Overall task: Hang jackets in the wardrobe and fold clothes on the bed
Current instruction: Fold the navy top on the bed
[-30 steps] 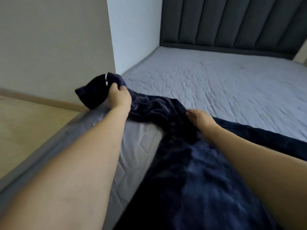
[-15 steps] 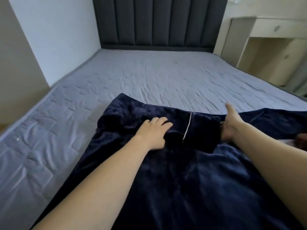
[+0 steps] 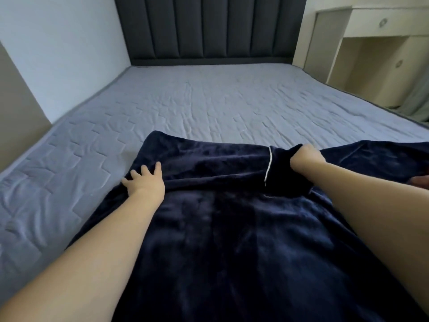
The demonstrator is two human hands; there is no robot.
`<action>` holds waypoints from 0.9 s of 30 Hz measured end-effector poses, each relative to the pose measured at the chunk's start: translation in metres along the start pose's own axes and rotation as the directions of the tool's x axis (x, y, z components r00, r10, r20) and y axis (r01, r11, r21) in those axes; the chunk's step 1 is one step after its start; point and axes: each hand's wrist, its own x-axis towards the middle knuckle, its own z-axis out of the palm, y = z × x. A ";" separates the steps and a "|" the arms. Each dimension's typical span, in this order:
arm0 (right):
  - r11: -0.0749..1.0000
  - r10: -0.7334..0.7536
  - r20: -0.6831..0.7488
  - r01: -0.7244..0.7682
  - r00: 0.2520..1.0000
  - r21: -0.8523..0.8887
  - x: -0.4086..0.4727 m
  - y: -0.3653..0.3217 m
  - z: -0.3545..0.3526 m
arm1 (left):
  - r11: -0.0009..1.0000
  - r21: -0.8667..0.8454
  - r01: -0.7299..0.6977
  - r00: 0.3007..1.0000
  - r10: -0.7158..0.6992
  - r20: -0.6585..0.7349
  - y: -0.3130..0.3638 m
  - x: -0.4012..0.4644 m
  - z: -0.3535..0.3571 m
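Note:
A dark navy velvet garment [image 3: 232, 240] lies spread on the grey quilted bed [image 3: 197, 105]. One sleeve [image 3: 209, 163] with white piping at its cuff is folded across the garment's upper part. My left hand [image 3: 145, 182] lies flat with spread fingers on the left edge of the fold. My right hand [image 3: 306, 160] is curled at the cuff end of the sleeve and grips the dark fabric there; its fingertips are hidden in the cloth.
A dark padded headboard [image 3: 209, 29] stands at the far end of the bed. A white wall [image 3: 60, 47] runs along the left side. A cream cabinet with round knobs [image 3: 380, 43] stands at the right. A dark reddish object [image 3: 423, 185] peeks in at the right edge.
The sleeve was carried from the bed's left edge and folded across the garment. My left hand slid left to the fold's edge and flattened; my right hand closed on the cuff end.

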 end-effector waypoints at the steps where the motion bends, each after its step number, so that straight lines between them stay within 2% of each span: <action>1: 0.999 -0.042 -0.016 0.042 0.999 -0.023 0.000 0.004 0.008 | 1.000 -0.012 0.017 0.992 -0.016 0.127 0.004 0.000 -0.012; 2: 0.994 -0.091 -0.039 0.088 0.995 -0.069 0.000 0.006 0.015 | 0.998 -0.052 -0.022 0.971 0.033 0.236 0.009 -0.001 -0.029; 3: 0.986 -0.137 -0.067 0.129 0.988 -0.109 0.000 0.010 0.021 | 0.986 -0.141 -0.093 0.949 0.131 0.288 0.017 0.000 -0.047; 4: 0.974 -0.185 -0.093 0.169 0.978 -0.154 0.001 0.013 0.027 | 0.952 -0.262 -0.156 0.942 0.223 0.251 0.026 0.001 -0.062; 6: 0.939 -0.274 -0.168 0.227 0.947 -0.257 0.001 0.020 0.034 | 0.874 -0.419 -0.245 0.960 0.280 0.022 0.048 0.006 -0.079; 8: 0.860 -0.422 -0.233 0.306 0.876 -0.408 0.003 0.025 0.036 | 0.834 -0.418 -0.360 0.933 0.318 -0.170 0.071 0.008 -0.079; 10: 0.785 -0.530 -0.165 0.409 0.832 -0.466 0.007 0.032 0.043 | 0.837 -0.437 -0.330 0.944 0.297 -0.143 0.082 0.013 -0.059; 12: 0.791 -0.499 -0.047 0.433 0.865 -0.433 0.014 0.041 0.051 | 0.863 -0.457 -0.215 0.975 0.215 -0.054 0.082 0.017 -0.027; 13: 0.824 -0.451 -0.011 0.411 0.893 -0.390 0.016 0.046 0.057 | 0.877 -0.441 -0.190 0.981 0.182 -0.060 0.082 0.018 -0.011; 15: 0.862 -0.398 -0.023 0.365 0.917 -0.352 0.019 0.055 0.071 | 0.898 -0.398 -0.187 0.982 0.167 -0.086 0.084 0.021 0.005; 18: 0.858 -0.402 -0.040 0.361 0.915 -0.365 0.019 0.058 0.079 | 0.918 -0.363 -0.159 0.987 0.154 -0.043 0.093 0.033 -0.017; 22: 0.853 -0.396 -0.033 0.355 0.918 -0.383 0.021 0.058 0.076 | 0.869 -0.423 -0.257 0.966 0.213 -0.149 0.115 0.018 -0.025; 27: 0.858 -0.362 -0.007 0.330 0.932 -0.394 0.012 0.054 0.073 | 0.889 -0.357 -0.287 0.949 0.213 -0.233 0.118 -0.004 0.014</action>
